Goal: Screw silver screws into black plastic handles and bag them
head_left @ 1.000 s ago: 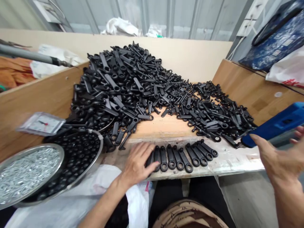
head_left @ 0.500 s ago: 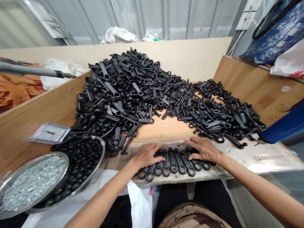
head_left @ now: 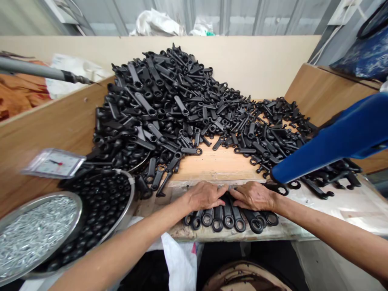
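Observation:
A row of black ring-ended levers lies side by side along the bench's front edge, rings toward me. My left hand grips the far ends of the left and middle levers, its fingers bent and pressed together. My right hand does the same from the right, and the fingertips of both hands come close near the row's middle. The levers' far ends are mostly hidden under the hands. Behind them rises a large pile of the same black levers.
At left, a metal bowl of small silvery parts overlaps a bowl of round black knobs. A small square clock sits behind them. A grey tool with a thin bit juts in. From the right, a blue tapered object hangs over the pile.
Both hands have moved inward and their fingers have curled over the levers' far ends. The view has shifted, and the blue object now reaches farther left.

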Tool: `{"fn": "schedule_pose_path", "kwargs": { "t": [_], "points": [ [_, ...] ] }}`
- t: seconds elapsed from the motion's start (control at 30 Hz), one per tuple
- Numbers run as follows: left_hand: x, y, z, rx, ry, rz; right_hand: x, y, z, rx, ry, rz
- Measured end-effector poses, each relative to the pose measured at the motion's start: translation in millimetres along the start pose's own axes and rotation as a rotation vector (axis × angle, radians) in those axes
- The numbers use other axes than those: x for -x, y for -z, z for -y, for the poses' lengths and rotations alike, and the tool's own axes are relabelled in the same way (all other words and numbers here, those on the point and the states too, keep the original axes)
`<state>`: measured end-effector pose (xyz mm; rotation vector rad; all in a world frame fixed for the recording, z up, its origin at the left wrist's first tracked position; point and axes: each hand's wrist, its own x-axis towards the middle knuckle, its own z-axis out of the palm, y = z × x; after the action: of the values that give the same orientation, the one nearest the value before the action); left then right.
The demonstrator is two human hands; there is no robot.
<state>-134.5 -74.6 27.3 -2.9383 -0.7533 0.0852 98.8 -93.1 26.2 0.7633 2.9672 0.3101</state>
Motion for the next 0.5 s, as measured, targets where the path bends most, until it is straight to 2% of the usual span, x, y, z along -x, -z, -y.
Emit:
{"fn": "schedule_pose_path", "kwargs": {
  "t": [0.1, 0.23, 0.5],
  "points": [
    [-9.2, 1.8, 0.4, 0.009, -0.037, -0.002, -3.8, 0.6, 1.5, 0.058, -0.003, 0.019],
    [-18.9, 3.5, 1.3, 0.019, -0.073, -0.003, -5.7, -1.8, 2.3, 0.041, 0.007, -0.028],
    [-17.5, 5.9, 2.4, 0.016, -0.121, 0.017, -3.8, 4.8, 5.0, -0.019, -0.01, -0.103]
  ]
}}
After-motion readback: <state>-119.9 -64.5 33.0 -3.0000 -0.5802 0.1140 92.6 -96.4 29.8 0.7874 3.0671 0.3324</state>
